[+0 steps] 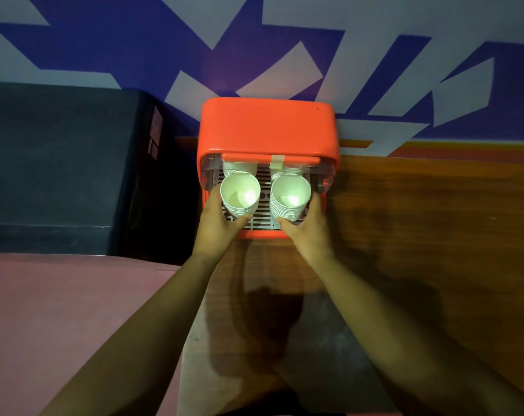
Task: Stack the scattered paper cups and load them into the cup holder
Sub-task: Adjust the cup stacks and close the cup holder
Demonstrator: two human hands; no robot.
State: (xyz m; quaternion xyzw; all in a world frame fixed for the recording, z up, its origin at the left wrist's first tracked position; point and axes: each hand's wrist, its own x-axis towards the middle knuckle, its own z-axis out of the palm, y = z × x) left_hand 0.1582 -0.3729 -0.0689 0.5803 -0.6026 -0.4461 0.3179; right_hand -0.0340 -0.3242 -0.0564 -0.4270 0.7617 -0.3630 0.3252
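Across the twelve o'clock band of the view, a wall (104,40) painted in blue and pale angular shapes is filling the background. Below it, a wooden table (434,235) is stretching from the centre out to three o'clock, and a black box (59,160) is sitting at nine o'clock.

Just above centre, the orange cup holder (266,124) is standing against the wall, its front open and a pale slotted tray (262,226) showing inside. Two rear stacks (239,168) are sitting under the lid at eleven and one o'clock of the tray. In front of them, the left stack (239,193) and the right stack (290,196) are standing mouth-up, side by side but apart.

The left hand (217,223) is wrapping the left stack from nine o'clock, thumb curling across its near wall. The right hand (308,229) is clasping the right stack from three o'clock in the same way.

The loading step seems to be nearing its end. Whether the bases are resting on the tray cannot be told. The next move is likely calling for seating both stacks, easing the fingers off without tipping them, and drawing back toward six o'clock.

No writing is readable: the tape strip (277,160) on the lid edge looks blank, and the patches on the black box are too dim.
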